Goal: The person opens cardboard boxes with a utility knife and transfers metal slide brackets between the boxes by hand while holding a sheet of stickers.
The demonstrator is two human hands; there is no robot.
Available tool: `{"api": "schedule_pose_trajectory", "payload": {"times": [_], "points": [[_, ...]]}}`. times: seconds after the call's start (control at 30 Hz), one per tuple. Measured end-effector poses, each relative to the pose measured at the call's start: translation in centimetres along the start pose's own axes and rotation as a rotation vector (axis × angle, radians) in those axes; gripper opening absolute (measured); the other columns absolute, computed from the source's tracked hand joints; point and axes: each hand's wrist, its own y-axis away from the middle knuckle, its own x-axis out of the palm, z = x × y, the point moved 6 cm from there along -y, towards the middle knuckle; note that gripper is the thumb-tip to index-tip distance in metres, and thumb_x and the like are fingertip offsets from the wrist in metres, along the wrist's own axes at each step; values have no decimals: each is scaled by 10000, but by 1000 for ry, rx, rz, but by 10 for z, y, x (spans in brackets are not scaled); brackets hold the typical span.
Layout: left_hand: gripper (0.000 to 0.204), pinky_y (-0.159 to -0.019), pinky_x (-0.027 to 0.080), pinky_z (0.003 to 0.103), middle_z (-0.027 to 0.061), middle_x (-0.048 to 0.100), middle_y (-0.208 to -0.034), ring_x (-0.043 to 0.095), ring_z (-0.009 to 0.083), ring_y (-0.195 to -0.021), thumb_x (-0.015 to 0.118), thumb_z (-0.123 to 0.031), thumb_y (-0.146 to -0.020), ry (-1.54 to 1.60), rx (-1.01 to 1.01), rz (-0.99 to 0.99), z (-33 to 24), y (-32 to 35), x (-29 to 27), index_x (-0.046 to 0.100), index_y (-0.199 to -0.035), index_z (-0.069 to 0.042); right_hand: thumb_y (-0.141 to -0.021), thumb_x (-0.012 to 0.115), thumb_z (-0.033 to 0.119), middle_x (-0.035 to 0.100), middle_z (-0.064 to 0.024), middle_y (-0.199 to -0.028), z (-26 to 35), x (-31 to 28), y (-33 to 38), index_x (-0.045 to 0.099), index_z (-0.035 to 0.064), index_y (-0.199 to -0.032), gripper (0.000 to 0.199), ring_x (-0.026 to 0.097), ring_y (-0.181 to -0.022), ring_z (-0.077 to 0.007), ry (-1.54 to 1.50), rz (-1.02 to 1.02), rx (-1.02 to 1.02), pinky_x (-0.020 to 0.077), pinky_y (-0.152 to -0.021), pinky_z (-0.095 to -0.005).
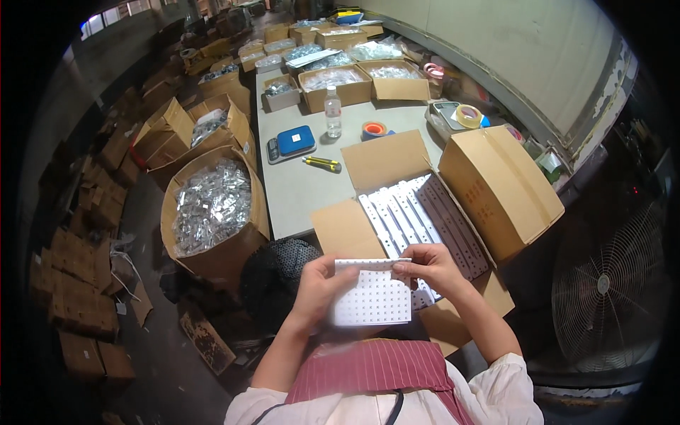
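Note:
A white sheet [372,297] covered with rows of small dark marks, perhaps a label sheet, is held in front of my body. My left hand [316,290] grips its left side, thumb on top. At the upper right corner, my right hand [428,268] pinches the sheet between thumb and fingers. The sheet's top edge looks folded over toward me. Just beyond my hands stands an open cardboard box [386,159] packed with long white strips [400,212] that have holes along them. Part of the box's near side is hidden by my hands and the sheet.
On the table [283,202] are a blue-topped scale [294,142], a yellow utility knife [322,164], a clear bottle [333,113] and tape rolls [374,129]. A closed carton [499,191] and a fan [602,283] stand right. A box of bagged parts [212,205] sits left.

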Motion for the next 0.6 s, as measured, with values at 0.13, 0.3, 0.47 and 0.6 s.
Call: {"api": "schedule_pose_trajectory", "payload": {"times": [0.13, 0.3, 0.47, 0.6], "points": [[162, -749, 530, 240, 63, 726, -917, 655, 88, -817, 714, -47, -909, -184, 110, -67, 14, -3, -11, 702, -1043, 43, -928, 716, 120, 715, -71, -835, 6, 2, -4, 674, -26, -1008, 172, 660, -694, -107, 240, -57, -211, 529, -626, -276], [143, -703, 540, 243, 57, 736, -877, 659, 78, -783, 709, -62, -907, -392, 179, -122, 23, -3, -11, 719, -1018, 28, -805, 706, 3, 619, -137, -914, 29, 7, -2, 614, 20, -957, 179, 636, -859, -325, 828, -51, -485, 527, -763, -403], [168, -698, 558, 262, 78, 751, -872, 679, 93, -775, 706, -70, -896, -495, 215, -128, 20, 1, -7, 726, -1036, 22, -797, 680, -6, 605, -140, -875, 29, 15, -4, 603, 34, -918, 149, 607, -815, -353, 1011, 9, -532, 501, -756, -441], [154, -702, 533, 234, 55, 728, -880, 652, 78, -789, 710, -56, -907, -432, 186, -150, 28, 1, -13, 714, -1025, 43, -799, 676, 2, 608, -124, -848, 18, 22, -2, 612, 45, -912, 137, 615, -808, -334, 1153, -18, -661, 505, -740, -426]]}}
